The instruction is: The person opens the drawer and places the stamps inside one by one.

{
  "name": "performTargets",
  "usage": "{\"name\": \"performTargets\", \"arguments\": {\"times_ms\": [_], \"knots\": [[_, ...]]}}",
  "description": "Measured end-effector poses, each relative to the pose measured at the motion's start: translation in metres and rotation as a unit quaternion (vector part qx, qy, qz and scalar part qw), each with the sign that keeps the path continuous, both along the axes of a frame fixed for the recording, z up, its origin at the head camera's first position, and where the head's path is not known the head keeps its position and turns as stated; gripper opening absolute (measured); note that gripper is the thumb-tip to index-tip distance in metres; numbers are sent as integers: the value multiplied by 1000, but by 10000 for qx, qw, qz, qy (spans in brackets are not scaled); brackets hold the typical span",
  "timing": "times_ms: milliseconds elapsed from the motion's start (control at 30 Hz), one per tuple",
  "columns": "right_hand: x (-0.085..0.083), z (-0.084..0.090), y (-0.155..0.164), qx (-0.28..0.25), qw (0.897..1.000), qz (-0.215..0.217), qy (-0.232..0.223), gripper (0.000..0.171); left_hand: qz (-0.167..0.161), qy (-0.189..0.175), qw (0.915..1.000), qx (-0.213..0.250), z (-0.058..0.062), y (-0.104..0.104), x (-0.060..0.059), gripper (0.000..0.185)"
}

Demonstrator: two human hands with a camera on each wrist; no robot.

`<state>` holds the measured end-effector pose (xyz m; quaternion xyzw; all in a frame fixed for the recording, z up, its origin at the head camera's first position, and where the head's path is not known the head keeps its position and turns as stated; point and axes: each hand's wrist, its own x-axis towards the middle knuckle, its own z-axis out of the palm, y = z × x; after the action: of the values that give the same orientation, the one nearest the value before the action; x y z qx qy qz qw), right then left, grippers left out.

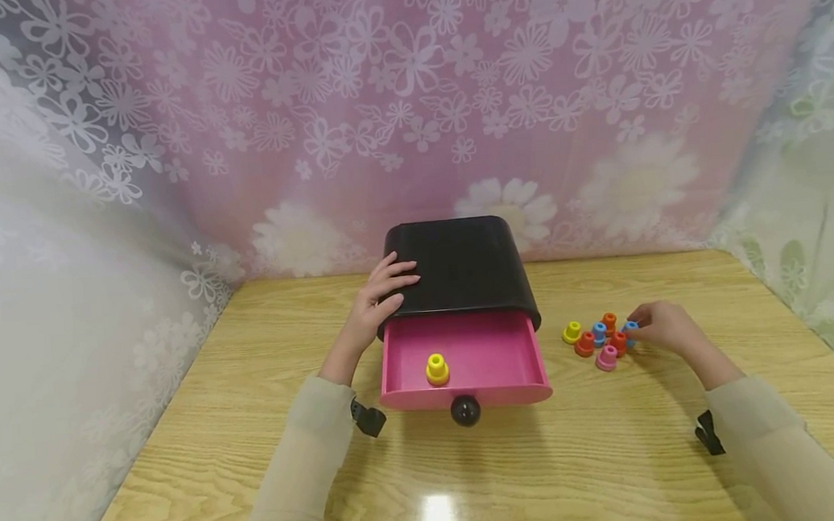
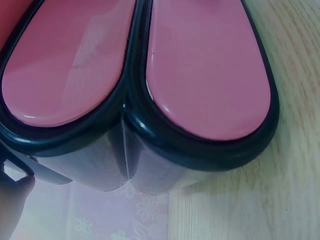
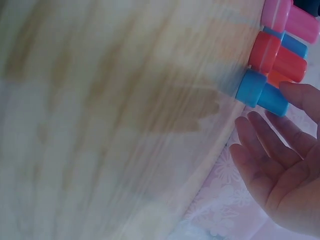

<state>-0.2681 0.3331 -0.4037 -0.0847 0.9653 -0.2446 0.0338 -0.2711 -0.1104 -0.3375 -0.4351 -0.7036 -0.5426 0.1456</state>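
Floral pink curtains fill the upper half of the head view, and below them lies our wooden table (image 1: pixel 271 464). At the centre of the frame stands a black drawer box (image 1: pixel 461 269) with its pink drawer (image 1: pixel 496 352) pulled out toward us, a black knob (image 1: pixel 465 410) at its front; one yellow peg (image 1: pixel 437 369) stands inside, at the drawer's lower left. Our left hand (image 1: pixel 383 299) rests with fingers spread flat on the box's top left edge, holding nothing. Right of centre, a cluster of small pegs (image 1: pixel 597 338) in yellow, red, blue and pink sits on the table just beside the drawer. Our right hand (image 1: pixel 665 328) reaches its fingertips to the blue peg (image 1: pixel 631 331) at the cluster's right edge; in the right wrist view the fingers (image 3: pixel 280 150) look loosely extended, touching it rather than firmly pinching. We judge the risks small but real: the pegs stand touching, so a careless grab could topple the neighbours and let them roll, and a loose hold could drop the peg short of the drawer.
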Motion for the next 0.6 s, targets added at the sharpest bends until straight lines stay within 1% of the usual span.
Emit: {"name": "performTargets", "arguments": {"times_ms": [267,467,533,600], "knots": [[2,2,-1,-89,9999,-83,-40,32,-7,48,10000,45,0,0,0,32],[4,1,1,-105,9997,-134,-155,32,-17,-28,10000,-17,-1,-1,-1,33],[4,1,2,-121,9997,-149,-116,32,-8,-25,10000,-31,-2,-1,-1,33],[4,1,2,-114,9998,-148,28,31,-4,-9,10000,-19,-2,-1,-1,33]]}}
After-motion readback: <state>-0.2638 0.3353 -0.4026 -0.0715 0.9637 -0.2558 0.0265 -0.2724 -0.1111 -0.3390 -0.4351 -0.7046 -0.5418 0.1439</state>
